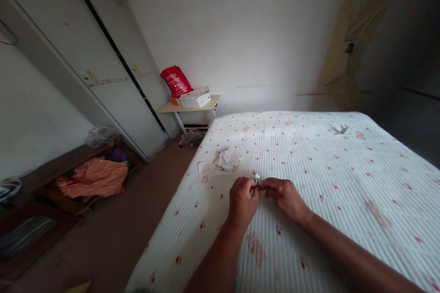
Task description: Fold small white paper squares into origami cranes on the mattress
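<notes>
Above the middle of the patterned mattress (299, 219), my left hand (242, 201) pinches a small folded piece of paper (257, 180), grey and white, between thumb and fingers. From the other side my right hand (283, 198) grips the same paper with its fingertips. Most of the paper is hidden by the fingers, so its exact shape is unclear. Several loose printed paper sheets (229, 159) lie just beyond my left hand. A grey folded paper shape (340, 129) with pointed ends rests toward the far right of the mattress.
A small table (167, 107) by the wall bears a white box (195, 100) and a red bag (176, 81). Tall cabinets (113, 78) stand at the left. Below them is an open drawer with an orange plastic bag (94, 177). A wall socket (350, 46) is at right.
</notes>
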### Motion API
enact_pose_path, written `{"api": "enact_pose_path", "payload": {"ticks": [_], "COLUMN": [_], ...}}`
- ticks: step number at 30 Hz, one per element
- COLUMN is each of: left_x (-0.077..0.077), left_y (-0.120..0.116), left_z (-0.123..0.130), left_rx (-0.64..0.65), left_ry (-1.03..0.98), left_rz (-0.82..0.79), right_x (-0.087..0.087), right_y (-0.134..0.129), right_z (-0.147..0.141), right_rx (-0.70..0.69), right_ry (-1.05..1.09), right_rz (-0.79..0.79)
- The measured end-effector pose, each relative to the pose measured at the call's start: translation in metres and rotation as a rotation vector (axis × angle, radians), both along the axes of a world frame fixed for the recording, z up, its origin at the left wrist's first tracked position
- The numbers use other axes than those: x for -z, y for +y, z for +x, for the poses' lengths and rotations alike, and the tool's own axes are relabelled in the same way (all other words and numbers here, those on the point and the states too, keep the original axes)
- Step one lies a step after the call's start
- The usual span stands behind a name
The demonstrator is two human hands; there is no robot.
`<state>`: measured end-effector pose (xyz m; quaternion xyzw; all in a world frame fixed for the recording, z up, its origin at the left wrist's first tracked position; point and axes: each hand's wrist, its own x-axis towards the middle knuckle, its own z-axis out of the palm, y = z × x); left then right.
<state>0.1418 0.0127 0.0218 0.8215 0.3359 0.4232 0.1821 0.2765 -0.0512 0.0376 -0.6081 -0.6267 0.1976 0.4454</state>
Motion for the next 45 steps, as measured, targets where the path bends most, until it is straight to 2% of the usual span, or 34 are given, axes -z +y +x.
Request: {"api": "enact_pose_path", "payload": {"ticks": [4, 8, 10, 13, 15, 23, 28, 32, 41, 45], "left_x": [-0.002, -0.004, -0.003, 0.000, 0.001, 0.002, -0.003, -0.006, -0.008, -0.007], "left_y": [-0.001, -0.001, -0.001, 0.000, 0.001, 0.002, -0.001, -0.003, -0.005, -0.005], "left_z": [0.001, 0.000, 0.000, 0.000, 0.000, 0.000, 0.000, 0.000, 0.002, 0.001], "left_rx": [0.030, 0.116, 0.149, 0.191, 0.217, 0.268, 0.270, 0.242, 0.118, 0.078], "left_ry": [-0.110, -0.190, -0.197, -0.167, -0.139, -0.158, -0.138, -0.102, 0.020, 0.065], "left_rz": [-0.210, -0.429, -0.496, -0.545, -0.561, -0.639, -0.615, -0.554, -0.286, -0.155], "right_x": [-0.003, -0.003, -0.004, -0.005, -0.004, 0.001, -0.006, -0.003, -0.004, -0.006], "right_y": [0.001, 0.004, 0.005, 0.006, 0.007, 0.008, 0.006, 0.007, 0.005, 0.005], "right_z": [0.004, 0.009, 0.010, 0.010, 0.010, 0.008, 0.007, 0.009, 0.010, 0.011], "right_rx": [-0.033, 0.017, -0.049, -0.235, -0.293, -0.254, -0.257, -0.243, -0.166, -0.144], "right_ry": [0.122, 0.342, 0.485, 0.628, 0.649, 0.725, 0.707, 0.627, 0.470, 0.429], "right_rz": [-0.011, 0.005, -0.036, -0.141, -0.174, -0.167, -0.179, -0.185, -0.125, -0.146]}}
